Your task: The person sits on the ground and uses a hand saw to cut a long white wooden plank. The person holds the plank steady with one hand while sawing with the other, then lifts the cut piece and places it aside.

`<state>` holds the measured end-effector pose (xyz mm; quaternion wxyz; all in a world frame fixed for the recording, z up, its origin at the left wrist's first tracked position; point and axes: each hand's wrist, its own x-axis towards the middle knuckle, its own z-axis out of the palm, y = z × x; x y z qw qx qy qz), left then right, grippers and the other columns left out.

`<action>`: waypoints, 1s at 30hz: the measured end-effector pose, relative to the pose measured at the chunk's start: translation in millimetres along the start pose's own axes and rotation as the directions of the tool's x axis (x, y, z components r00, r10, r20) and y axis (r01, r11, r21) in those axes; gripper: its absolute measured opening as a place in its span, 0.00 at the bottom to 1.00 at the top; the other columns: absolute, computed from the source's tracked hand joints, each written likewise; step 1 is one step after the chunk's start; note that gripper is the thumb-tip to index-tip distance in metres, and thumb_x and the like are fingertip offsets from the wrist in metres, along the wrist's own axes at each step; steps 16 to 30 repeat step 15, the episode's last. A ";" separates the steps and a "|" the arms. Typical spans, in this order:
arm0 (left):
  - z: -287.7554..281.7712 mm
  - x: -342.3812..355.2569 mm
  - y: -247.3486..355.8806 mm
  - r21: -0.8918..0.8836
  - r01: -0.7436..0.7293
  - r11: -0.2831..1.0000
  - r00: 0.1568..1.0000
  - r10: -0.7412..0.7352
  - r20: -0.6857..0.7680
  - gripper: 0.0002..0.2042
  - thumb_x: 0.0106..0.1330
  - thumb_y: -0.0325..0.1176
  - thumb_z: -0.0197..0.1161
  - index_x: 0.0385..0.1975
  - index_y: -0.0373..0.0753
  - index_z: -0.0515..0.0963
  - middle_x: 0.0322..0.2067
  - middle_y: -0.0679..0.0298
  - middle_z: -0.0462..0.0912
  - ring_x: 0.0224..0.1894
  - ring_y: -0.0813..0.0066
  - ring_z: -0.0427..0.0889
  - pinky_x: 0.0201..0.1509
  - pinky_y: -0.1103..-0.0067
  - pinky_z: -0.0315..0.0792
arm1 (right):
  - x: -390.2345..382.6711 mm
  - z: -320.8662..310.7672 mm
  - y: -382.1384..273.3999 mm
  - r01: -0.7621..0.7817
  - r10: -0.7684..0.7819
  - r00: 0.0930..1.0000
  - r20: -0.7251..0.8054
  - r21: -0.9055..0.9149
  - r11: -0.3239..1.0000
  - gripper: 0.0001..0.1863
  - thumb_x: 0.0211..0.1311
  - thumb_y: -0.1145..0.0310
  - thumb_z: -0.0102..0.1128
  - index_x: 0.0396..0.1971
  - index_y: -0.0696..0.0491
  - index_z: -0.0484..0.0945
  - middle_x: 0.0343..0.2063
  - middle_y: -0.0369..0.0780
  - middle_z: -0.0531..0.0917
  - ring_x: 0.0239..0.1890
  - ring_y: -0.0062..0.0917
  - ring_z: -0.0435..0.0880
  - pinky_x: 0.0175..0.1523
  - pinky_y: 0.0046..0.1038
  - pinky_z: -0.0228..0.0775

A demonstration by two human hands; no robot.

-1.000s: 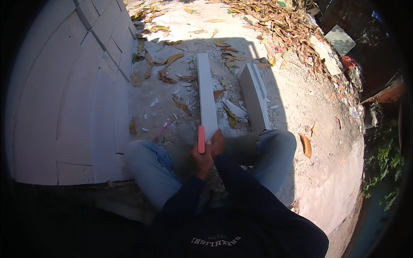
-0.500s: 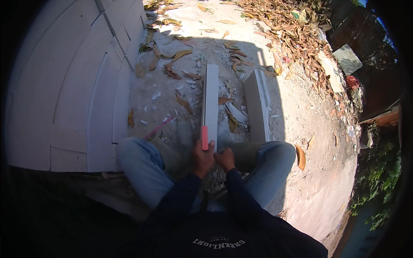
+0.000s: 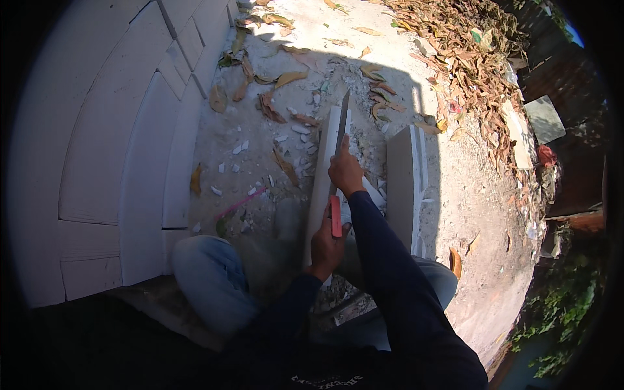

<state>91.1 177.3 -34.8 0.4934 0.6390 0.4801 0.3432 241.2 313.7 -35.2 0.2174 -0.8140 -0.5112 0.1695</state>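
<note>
A long pale block [image 3: 320, 175], like a slim strip of light concrete, lies lengthwise between my bent legs. Along its top runs a red-handled blade [image 3: 342, 120], its thin grey metal tapering toward the far end. My left hand [image 3: 328, 250] is closed at the near end around the red handle, beside the block's edge. Farther up, my right hand [image 3: 346, 173] is closed over the middle of the blade, its index finger stretched along the metal toward the tip. The palm side of both hands is hidden.
A second pale block [image 3: 402, 185] stands on edge to the right. Stacked pale blocks [image 3: 97, 162] form a wall at left. White chips and a pink stick [image 3: 242, 203] lie on the dusty ground. Dry leaves [image 3: 455, 58] heap up at far right.
My right hand has moved from the block's near end forward onto the blade. The blade, earlier along the block's left side, now lies over its top. The view has shifted slightly.
</note>
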 end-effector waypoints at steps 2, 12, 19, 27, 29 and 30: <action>1.9 4.6 -4.3 0.003 -0.023 1.000 1.000 0.023 -0.006 0.23 0.71 0.39 0.64 0.58 0.28 0.73 0.42 0.40 0.84 0.41 0.41 0.85 0.44 0.64 0.77 | 12.5 14.3 5.8 0.023 -0.023 1.000 0.014 -0.013 1.000 0.47 0.63 0.69 0.57 0.76 0.64 0.40 0.30 0.60 0.85 0.34 0.56 0.85 0.44 0.50 0.75; 1.0 11.5 -26.8 -0.052 -0.080 0.995 0.992 0.075 -0.098 0.16 0.71 0.41 0.66 0.32 0.33 0.73 0.20 0.50 0.76 0.22 0.60 0.80 0.27 0.67 0.69 | 19.4 37.5 -2.8 0.049 -0.052 0.998 -0.042 -0.077 0.996 0.52 0.53 0.76 0.58 0.74 0.71 0.37 0.27 0.56 0.85 0.27 0.48 0.86 0.38 0.45 0.77; 2.2 11.9 -28.1 -0.073 -0.094 0.993 0.991 0.086 -0.102 0.16 0.71 0.41 0.66 0.32 0.33 0.73 0.20 0.50 0.76 0.22 0.61 0.79 0.27 0.67 0.68 | 20.8 40.8 1.0 0.061 -0.067 0.995 -0.069 -0.076 0.995 0.53 0.52 0.75 0.59 0.74 0.72 0.38 0.26 0.54 0.85 0.26 0.47 0.86 0.36 0.44 0.79; 2.2 11.9 -28.1 -0.073 -0.094 0.993 0.991 0.086 -0.102 0.16 0.71 0.41 0.66 0.32 0.33 0.73 0.20 0.50 0.76 0.22 0.61 0.79 0.27 0.67 0.68 | 20.8 40.8 1.0 0.061 -0.067 0.995 -0.069 -0.076 0.995 0.53 0.52 0.75 0.59 0.74 0.72 0.38 0.26 0.54 0.85 0.26 0.47 0.86 0.36 0.44 0.79; 2.2 11.9 -28.1 -0.073 -0.094 0.993 0.991 0.086 -0.102 0.16 0.71 0.41 0.66 0.32 0.33 0.73 0.20 0.50 0.76 0.22 0.61 0.79 0.27 0.67 0.68 | 20.8 40.8 1.0 0.061 -0.067 0.995 -0.069 -0.076 0.995 0.53 0.52 0.75 0.59 0.74 0.72 0.38 0.26 0.54 0.85 0.26 0.47 0.86 0.36 0.44 0.79; 2.2 11.9 -28.1 -0.073 -0.094 0.993 0.991 0.086 -0.102 0.16 0.71 0.41 0.66 0.32 0.33 0.73 0.20 0.50 0.76 0.22 0.61 0.79 0.27 0.67 0.68 | 20.8 40.8 1.0 0.061 -0.067 0.995 -0.069 -0.076 0.995 0.53 0.52 0.75 0.59 0.74 0.72 0.38 0.26 0.54 0.85 0.26 0.47 0.86 0.36 0.44 0.79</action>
